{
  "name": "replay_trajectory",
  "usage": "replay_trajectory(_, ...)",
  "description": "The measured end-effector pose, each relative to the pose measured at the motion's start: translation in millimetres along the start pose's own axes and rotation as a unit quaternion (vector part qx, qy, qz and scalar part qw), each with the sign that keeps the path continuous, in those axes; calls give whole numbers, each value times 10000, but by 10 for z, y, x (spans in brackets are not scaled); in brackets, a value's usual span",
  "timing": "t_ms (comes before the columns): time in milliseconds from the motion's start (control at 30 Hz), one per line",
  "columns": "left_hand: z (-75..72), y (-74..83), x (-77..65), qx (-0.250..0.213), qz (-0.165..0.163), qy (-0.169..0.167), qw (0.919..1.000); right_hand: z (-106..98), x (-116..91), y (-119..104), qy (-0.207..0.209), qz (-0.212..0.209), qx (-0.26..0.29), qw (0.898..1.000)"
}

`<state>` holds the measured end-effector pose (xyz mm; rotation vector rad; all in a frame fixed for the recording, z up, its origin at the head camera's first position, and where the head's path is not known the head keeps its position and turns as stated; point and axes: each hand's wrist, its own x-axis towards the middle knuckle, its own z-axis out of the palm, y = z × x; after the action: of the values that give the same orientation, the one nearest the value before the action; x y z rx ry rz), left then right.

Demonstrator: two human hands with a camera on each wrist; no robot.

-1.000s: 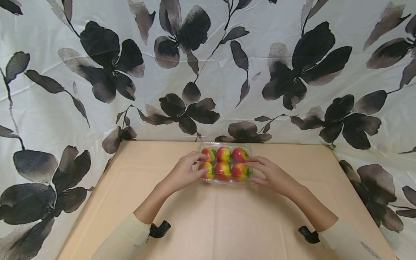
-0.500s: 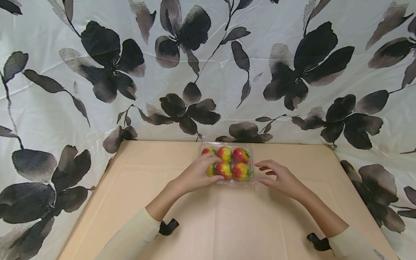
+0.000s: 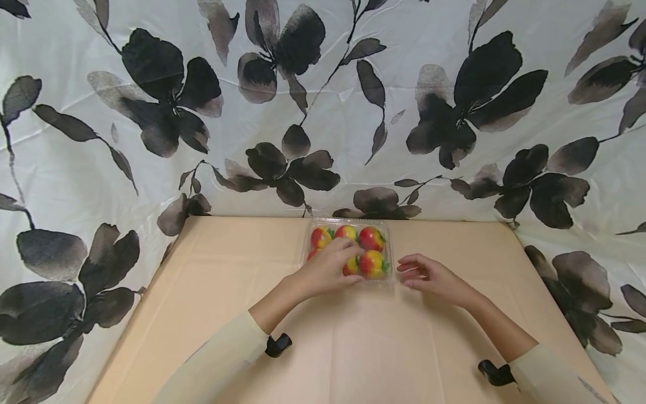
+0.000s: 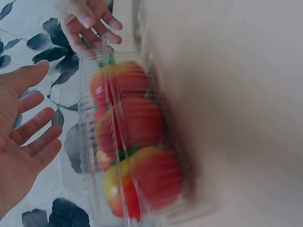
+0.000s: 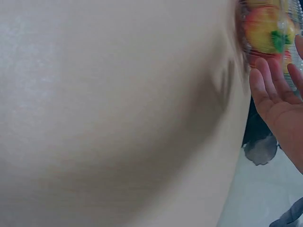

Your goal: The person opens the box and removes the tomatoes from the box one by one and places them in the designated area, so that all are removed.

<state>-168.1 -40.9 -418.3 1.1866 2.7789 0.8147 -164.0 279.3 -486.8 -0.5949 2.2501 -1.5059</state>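
A clear plastic clamshell box point(image 3: 348, 220) with several red-and-yellow fruits point(image 3: 372, 264), green leaves on them, lies near the table's far edge. Its lid is down over the fruits, as the left wrist view shows with the box wall point(image 4: 86, 118). My left hand point(image 3: 330, 266) is over the front middle of the box, hiding part of the fruits. In the left wrist view the left hand point(image 4: 21, 135) has spread fingers and nothing in them; whether it touches the lid I cannot tell. Just right of the box, my right hand point(image 3: 429, 278) hovers with loosely bent fingers, holding nothing.
The tan table point(image 3: 353, 348) stretches toward me, its back edge right behind the box. Behind it hangs a white cloth point(image 3: 373, 168) with dark flowers. Black wrist mounts point(image 3: 278, 345) stick out from both sleeves.
My left hand has moved right from the box's left side to over its middle. My right hand has left the box's right side and drawn slightly away. The box has hardly moved.
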Motion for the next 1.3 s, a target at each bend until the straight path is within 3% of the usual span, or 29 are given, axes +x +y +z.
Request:
replay_trajectory(233, 128, 5, 142, 348, 550, 44, 9979, 28, 66, 123, -354, 82, 398, 9985)
replay_trajectory(433, 245, 15, 201, 471, 834, 85, 9954, 71, 108, 180, -562, 18, 486, 9972)
replay_trajectory(767, 468, 95, 259, 855, 1010, 94, 9912, 159, 79, 253, -515, -34, 867, 9949)
replay_trajectory(1033, 536, 153, 256, 1338, 916, 99, 9867, 191, 63, 245, -456, 31, 1057, 9933)
replay_trajectory(1300, 653, 119, 264, 1473, 1103, 403, 9821, 235, 96, 290, -405, 29, 1241, 9914)
